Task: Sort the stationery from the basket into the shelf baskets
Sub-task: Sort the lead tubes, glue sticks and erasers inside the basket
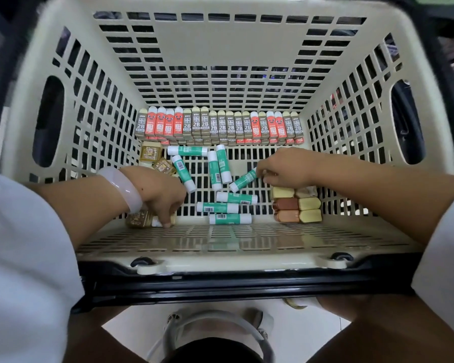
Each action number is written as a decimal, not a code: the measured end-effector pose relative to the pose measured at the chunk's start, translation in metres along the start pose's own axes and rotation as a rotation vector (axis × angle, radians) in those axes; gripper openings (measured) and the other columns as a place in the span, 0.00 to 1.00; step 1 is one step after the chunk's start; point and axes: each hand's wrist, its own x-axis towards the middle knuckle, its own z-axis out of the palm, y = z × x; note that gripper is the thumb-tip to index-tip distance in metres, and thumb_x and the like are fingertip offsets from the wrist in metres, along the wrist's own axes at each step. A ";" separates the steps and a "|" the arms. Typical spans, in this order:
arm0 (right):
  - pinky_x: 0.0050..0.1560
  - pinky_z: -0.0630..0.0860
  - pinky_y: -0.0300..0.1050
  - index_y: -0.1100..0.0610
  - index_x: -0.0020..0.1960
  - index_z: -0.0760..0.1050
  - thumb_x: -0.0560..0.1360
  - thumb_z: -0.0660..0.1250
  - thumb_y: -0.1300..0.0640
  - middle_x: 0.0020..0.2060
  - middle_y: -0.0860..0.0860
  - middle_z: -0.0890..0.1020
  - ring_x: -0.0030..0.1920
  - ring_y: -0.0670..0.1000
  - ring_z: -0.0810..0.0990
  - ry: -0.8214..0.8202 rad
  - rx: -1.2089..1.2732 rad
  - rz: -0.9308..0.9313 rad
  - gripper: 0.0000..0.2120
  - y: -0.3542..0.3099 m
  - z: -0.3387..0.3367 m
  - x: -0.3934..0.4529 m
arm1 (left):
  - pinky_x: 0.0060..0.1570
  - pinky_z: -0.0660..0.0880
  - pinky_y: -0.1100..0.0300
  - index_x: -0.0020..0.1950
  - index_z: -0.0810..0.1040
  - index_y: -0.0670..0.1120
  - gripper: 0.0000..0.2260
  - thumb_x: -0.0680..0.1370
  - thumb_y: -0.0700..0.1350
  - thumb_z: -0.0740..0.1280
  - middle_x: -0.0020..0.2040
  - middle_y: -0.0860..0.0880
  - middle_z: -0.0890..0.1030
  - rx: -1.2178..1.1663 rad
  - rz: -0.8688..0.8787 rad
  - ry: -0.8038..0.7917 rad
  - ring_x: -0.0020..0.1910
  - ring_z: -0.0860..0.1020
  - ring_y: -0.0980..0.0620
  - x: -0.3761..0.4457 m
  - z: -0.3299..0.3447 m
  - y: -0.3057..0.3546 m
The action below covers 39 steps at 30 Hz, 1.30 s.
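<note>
I look down into a cream slotted basket. Along its far wall stands a row of grey and red eraser packs. Several green-and-white glue sticks lie scattered on the floor. My left hand reaches down at the near left and its fingers curl onto a gold box. My right hand pinches the end of a slanted glue stick. Yellow and brown erasers sit stacked just below that hand.
More gold boxes lie at the left of the basket floor. A black handle bar runs along the basket's near rim. White floor tiles and a neck fan show below.
</note>
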 end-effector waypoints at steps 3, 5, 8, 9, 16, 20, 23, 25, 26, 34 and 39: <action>0.39 0.71 0.42 0.55 0.60 0.74 0.79 0.57 0.56 0.30 0.44 0.70 0.30 0.43 0.68 0.060 0.033 -0.004 0.13 -0.002 -0.003 0.001 | 0.38 0.66 0.61 0.56 0.75 0.41 0.16 0.75 0.51 0.66 0.50 0.46 0.76 -0.039 0.002 -0.022 0.44 0.70 0.50 0.000 0.001 0.000; 0.32 0.64 0.39 0.56 0.59 0.74 0.79 0.57 0.56 0.29 0.42 0.67 0.29 0.40 0.64 0.085 0.024 0.008 0.12 -0.002 -0.004 0.000 | 0.36 0.65 0.61 0.60 0.71 0.40 0.17 0.75 0.47 0.67 0.48 0.47 0.71 -0.108 0.017 -0.045 0.45 0.69 0.50 0.001 0.002 0.001; 0.31 0.61 0.39 0.56 0.60 0.74 0.79 0.57 0.56 0.29 0.43 0.67 0.30 0.41 0.65 0.089 0.032 0.021 0.13 -0.002 -0.005 -0.001 | 0.42 0.66 0.60 0.62 0.67 0.41 0.20 0.74 0.44 0.68 0.41 0.52 0.69 -0.198 0.024 -0.051 0.45 0.68 0.51 0.001 0.000 0.001; 0.30 0.61 0.38 0.56 0.60 0.74 0.79 0.57 0.56 0.29 0.43 0.67 0.30 0.42 0.65 0.087 0.045 0.019 0.13 -0.003 -0.006 -0.002 | 0.42 0.66 0.59 0.62 0.66 0.41 0.21 0.74 0.44 0.69 0.40 0.53 0.69 -0.222 0.028 -0.040 0.45 0.69 0.51 0.001 -0.002 0.000; 0.30 0.63 0.21 0.57 0.60 0.75 0.79 0.58 0.57 0.33 0.41 0.70 0.32 0.36 0.66 0.127 0.333 -0.005 0.13 -0.008 -0.010 -0.001 | 0.42 0.73 0.55 0.57 0.63 0.49 0.22 0.71 0.42 0.73 0.57 0.41 0.75 -0.480 0.090 0.030 0.47 0.76 0.44 -0.002 -0.009 -0.009; 0.30 0.64 0.24 0.58 0.61 0.75 0.79 0.58 0.57 0.39 0.45 0.75 0.36 0.41 0.72 0.117 0.410 -0.012 0.13 -0.011 -0.008 -0.002 | 0.32 0.73 0.63 0.59 0.63 0.52 0.22 0.72 0.38 0.70 0.55 0.45 0.72 -0.660 0.151 0.034 0.39 0.75 0.50 -0.004 -0.008 -0.004; 0.31 0.66 0.23 0.57 0.60 0.75 0.79 0.59 0.57 0.37 0.42 0.76 0.35 0.38 0.72 0.097 0.486 -0.007 0.12 -0.012 -0.006 -0.002 | 0.36 0.72 0.64 0.60 0.63 0.52 0.23 0.72 0.38 0.71 0.54 0.48 0.73 -0.724 0.209 0.100 0.41 0.75 0.54 -0.003 -0.012 0.002; 0.41 0.74 0.30 0.55 0.59 0.75 0.78 0.61 0.57 0.43 0.48 0.81 0.41 0.43 0.78 0.059 0.547 -0.021 0.11 -0.014 -0.006 -0.001 | 0.40 0.75 0.62 0.65 0.61 0.52 0.29 0.71 0.32 0.69 0.53 0.50 0.71 -0.932 0.260 0.191 0.45 0.77 0.52 -0.004 -0.018 0.004; 0.49 0.76 0.38 0.54 0.60 0.74 0.78 0.61 0.57 0.48 0.51 0.81 0.46 0.47 0.80 0.037 0.575 -0.036 0.12 -0.015 -0.007 -0.001 | 0.43 0.76 0.60 0.67 0.59 0.53 0.33 0.71 0.30 0.68 0.53 0.50 0.70 -1.031 0.286 0.250 0.47 0.78 0.50 -0.004 -0.021 0.005; 0.55 0.76 0.53 0.58 0.54 0.75 0.73 0.68 0.59 0.48 0.53 0.82 0.49 0.51 0.81 0.156 0.659 -0.074 0.09 -0.020 -0.009 -0.003 | 0.46 0.79 0.60 0.66 0.60 0.58 0.34 0.71 0.30 0.69 0.55 0.54 0.69 -1.189 0.344 0.557 0.50 0.78 0.54 -0.006 -0.034 0.006; 0.40 0.75 0.44 0.54 0.59 0.71 0.75 0.65 0.47 0.43 0.50 0.78 0.41 0.51 0.75 0.231 0.001 0.198 0.16 0.001 -0.012 -0.003 | 0.48 0.72 0.60 0.59 0.73 0.45 0.13 0.75 0.45 0.67 0.53 0.49 0.76 -0.219 0.009 0.282 0.50 0.74 0.51 -0.005 -0.014 -0.016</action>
